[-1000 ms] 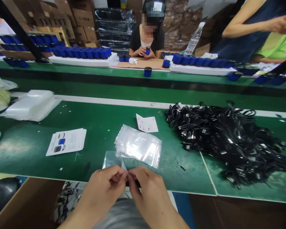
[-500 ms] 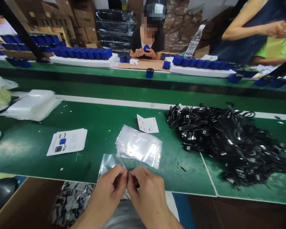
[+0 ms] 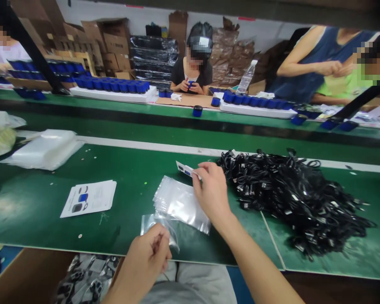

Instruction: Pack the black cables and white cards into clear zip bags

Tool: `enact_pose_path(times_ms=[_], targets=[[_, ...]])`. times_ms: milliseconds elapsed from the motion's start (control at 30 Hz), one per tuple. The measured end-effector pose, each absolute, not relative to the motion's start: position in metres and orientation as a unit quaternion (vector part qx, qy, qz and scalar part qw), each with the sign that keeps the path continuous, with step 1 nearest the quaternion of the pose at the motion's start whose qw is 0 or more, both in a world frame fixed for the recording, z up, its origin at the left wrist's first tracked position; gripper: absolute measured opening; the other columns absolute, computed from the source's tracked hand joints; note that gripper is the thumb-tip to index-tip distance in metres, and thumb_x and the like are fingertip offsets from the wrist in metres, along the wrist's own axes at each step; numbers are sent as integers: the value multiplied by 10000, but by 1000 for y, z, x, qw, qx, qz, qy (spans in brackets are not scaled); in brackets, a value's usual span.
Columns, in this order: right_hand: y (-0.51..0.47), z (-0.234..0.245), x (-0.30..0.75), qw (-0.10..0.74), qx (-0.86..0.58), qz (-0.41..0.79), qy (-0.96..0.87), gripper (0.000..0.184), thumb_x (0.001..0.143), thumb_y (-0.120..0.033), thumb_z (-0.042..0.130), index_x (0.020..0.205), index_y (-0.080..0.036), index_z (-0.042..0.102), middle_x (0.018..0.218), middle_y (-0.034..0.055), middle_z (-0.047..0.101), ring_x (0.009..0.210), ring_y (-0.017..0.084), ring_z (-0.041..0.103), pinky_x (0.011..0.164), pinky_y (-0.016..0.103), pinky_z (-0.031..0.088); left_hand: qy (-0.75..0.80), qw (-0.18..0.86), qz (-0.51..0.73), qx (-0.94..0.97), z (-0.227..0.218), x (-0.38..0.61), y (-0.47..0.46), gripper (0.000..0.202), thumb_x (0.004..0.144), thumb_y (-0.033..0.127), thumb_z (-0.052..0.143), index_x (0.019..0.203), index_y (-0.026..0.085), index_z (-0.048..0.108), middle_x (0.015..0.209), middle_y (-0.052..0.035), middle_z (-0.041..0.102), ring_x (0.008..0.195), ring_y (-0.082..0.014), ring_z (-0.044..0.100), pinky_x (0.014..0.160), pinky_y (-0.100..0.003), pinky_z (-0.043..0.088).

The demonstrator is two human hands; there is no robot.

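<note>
My left hand (image 3: pixel 150 253) is closed on a small clear plastic bag (image 3: pixel 158 226) at the near edge of the green table (image 3: pixel 129 169). My right hand (image 3: pixel 210 190) reaches forward and pinches a small white card (image 3: pixel 185 169), lifting it off the table. A stack of clear zip bags (image 3: pixel 180 202) lies between the two hands. A big pile of coiled black cables (image 3: pixel 291 194) sits just right of my right hand.
A stack of printed leaflets (image 3: pixel 88 197) lies at left, with white plastic packets (image 3: pixel 46 147) behind it. Across the conveyor, white trays hold rows of blue cylinders (image 3: pixel 114 86). A seated person (image 3: pixel 193 67) handles one; other people work at far right. A box of bagged parts (image 3: pixel 85 278) is below.
My right hand left the bag held at the table edge, reached forward and took hold of the white card. My left hand kept the bag. The view tilted up.
</note>
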State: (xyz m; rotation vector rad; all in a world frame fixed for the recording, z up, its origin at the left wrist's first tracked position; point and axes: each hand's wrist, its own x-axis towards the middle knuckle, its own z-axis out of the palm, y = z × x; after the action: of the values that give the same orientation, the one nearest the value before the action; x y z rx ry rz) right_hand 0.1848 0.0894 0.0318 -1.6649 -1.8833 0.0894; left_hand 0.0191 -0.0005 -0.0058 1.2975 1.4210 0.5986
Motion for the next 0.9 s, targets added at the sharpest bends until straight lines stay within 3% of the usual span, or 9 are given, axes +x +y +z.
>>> enact_pose_path(times_ms=[67,200,267,333,467,600,733,800,900], targets=[[60,35,189,378,-576,132,-713,118,874,-211,519,815,-175,614,1113,137,534,1116,267,494,914,414,429,594,567,266,505,-5,18,0,281,858,403,442,675,196,497,585,20,604,498,-129,587,487,-224,489],[-10,19,181,414,-514,483,-575,68,798,-241,609,743,-212,581,1276,98,451,1233,254,439,925,365,438,582,606,292,457,-4,14,3,113,765,269,490,792,180,555,636,17,631,560,-153,616,516,-243,503],[-28,3,172,457,-486,594,-450,173,727,-269,691,699,-200,535,1248,112,472,1117,249,540,818,325,492,571,594,315,471,-1,13,3,35,700,191,492,703,188,527,590,50,564,546,-127,555,499,-210,455],[-32,-11,165,490,-449,660,-350,280,676,-296,752,664,-193,492,1146,105,542,919,208,623,702,287,508,563,567,337,498,2,13,4,87,651,143,493,590,194,456,544,74,469,522,-96,462,478,-179,385],[-25,-18,163,512,-404,716,-248,377,592,-292,832,644,-188,474,883,38,653,709,146,631,628,245,485,571,553,334,507,6,16,4,125,677,160,492,570,198,440,519,78,446,500,-91,437,458,-173,354],[-26,-9,168,513,-453,681,-261,365,615,-313,816,664,-201,471,597,-42,593,513,91,534,507,187,411,581,561,302,506,3,16,2,154,752,236,516,610,204,464,521,67,511,488,-103,498,465,-182,411],[-37,3,174,539,-574,443,-429,213,720,-232,695,909,-225,597,632,-48,547,568,113,532,578,212,436,603,514,291,536,0,17,-1,228,842,352,473,664,210,491,538,34,596,507,-129,563,503,-207,454],[-41,5,176,505,-582,353,-530,57,775,-213,616,826,-215,642,620,-28,518,555,124,521,556,225,422,609,464,280,579,1,18,-2,246,868,359,438,674,216,488,543,31,608,515,-136,583,512,-215,452],[-44,5,176,467,-584,259,-612,131,812,-187,551,745,-200,663,606,-5,494,543,139,504,533,243,408,611,387,250,644,2,21,-4,264,900,348,387,678,226,460,548,41,604,512,-133,588,512,-215,424]])
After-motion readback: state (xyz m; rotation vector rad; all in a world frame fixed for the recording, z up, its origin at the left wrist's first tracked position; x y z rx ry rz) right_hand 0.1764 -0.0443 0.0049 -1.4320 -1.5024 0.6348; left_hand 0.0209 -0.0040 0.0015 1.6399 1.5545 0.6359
